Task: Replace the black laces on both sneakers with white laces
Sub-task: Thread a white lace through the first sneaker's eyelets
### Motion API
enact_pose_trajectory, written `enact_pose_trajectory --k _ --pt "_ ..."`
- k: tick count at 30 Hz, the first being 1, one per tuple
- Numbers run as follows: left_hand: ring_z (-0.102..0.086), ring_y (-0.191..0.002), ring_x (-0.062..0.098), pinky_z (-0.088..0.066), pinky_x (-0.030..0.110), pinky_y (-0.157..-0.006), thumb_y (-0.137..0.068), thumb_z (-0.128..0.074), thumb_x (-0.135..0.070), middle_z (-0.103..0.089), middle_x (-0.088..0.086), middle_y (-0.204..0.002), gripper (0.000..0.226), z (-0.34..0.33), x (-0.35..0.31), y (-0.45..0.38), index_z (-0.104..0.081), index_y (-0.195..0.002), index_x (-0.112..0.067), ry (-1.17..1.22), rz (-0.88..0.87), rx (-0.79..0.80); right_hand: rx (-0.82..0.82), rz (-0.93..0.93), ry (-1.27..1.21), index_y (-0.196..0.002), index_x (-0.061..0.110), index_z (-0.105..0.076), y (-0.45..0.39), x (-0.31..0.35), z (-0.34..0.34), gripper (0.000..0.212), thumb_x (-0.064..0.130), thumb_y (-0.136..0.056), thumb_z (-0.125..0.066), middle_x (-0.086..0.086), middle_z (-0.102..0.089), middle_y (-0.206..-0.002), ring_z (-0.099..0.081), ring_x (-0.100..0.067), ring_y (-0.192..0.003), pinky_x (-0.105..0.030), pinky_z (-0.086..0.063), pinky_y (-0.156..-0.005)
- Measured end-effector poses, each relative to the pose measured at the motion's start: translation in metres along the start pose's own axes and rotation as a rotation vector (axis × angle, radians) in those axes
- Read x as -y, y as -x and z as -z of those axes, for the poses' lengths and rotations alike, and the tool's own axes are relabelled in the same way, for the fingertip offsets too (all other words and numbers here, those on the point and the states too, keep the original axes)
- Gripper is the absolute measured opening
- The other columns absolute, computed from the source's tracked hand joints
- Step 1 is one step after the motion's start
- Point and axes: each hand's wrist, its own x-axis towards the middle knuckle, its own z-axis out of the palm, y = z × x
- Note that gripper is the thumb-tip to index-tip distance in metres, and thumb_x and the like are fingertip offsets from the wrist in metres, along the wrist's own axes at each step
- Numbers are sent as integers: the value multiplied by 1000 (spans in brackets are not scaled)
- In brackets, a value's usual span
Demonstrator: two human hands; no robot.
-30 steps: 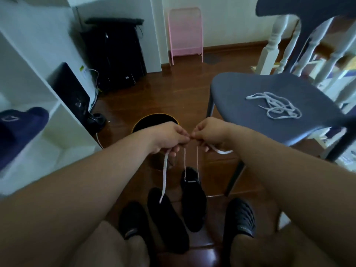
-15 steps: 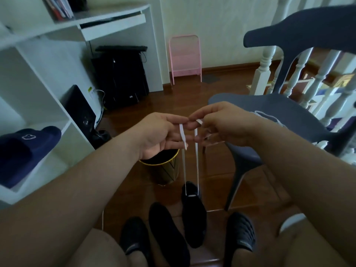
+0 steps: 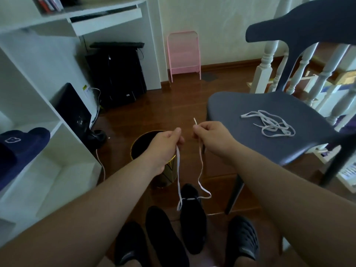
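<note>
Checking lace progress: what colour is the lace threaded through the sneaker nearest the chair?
White. The lace crosses the black sneaker; head view shows it.

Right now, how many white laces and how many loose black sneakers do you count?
White laces: 2, one held by both hands, one piled on the chair
Black sneakers: 2
Total: 4

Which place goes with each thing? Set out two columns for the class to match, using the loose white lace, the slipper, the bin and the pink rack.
Things:
1. loose white lace
2. blue slipper
3. bin
4. pink rack

Places:
A. against the far wall
B. on the chair seat
C. on the white shelf
D. on the floor beyond the left hand

Pairs: 1-B, 2-C, 3-D, 4-A
</note>
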Motion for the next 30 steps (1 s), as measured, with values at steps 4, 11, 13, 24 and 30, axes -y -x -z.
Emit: enact_pose_trajectory --k 4,11,13,24,30 --pt "-46 -52 22 -35 29 -49 -112 -46 -37 -51 7 -67 33 -38 88 -31 -66 -95 -17 -2 235 100 107 -209 102 -86 7 -72 -20 -80 -43 34 29 -105 -54 -13 -70 -76 -65 -22 -66 -41 -57 -69" --pt "-51 -124 39 -46 47 -88 -108 -43 -53 -36 18 -149 53 -80 238 -42 -24 -156 -40 -852 394 91 369 -589 351 -100 14 -67 -11 -240 -110 39 44 -108 -44 -10 -70 -99 -67 -28 -89 -33 -49 -72" --pt "-47 -129 37 -48 48 -98 -104 -46 -62 -40 15 -148 52 -89 274 -42 -41 -146 -32 -989 437 213 397 -606 404 -112 14 -66 0 -271 -128 41 45 -109 -39 -12 -70 -110 -66 -32 -101 -35 -50 -82" --pt "-65 -86 23 -57 40 -82 -111 -35 -50 -65 -1 -95 36 -100 326 -64 -60 -104 -25 -827 415 314 336 -531 386 -105 19 -73 -1 -290 -146 32 41 -106 -50 -7 -72 -107 -67 -25 -99 -38 -55 -89" --pt "-63 -89 27 -49 39 -72 -108 -24 -61 -65 1 -95 50 -65 242 -63 -57 -91 -27 -857 113 109 159 -443 213 -109 33 -80 -18 -227 -116 25 46 -99 -61 5 -77 -112 -70 -17 -105 -28 -53 -83"
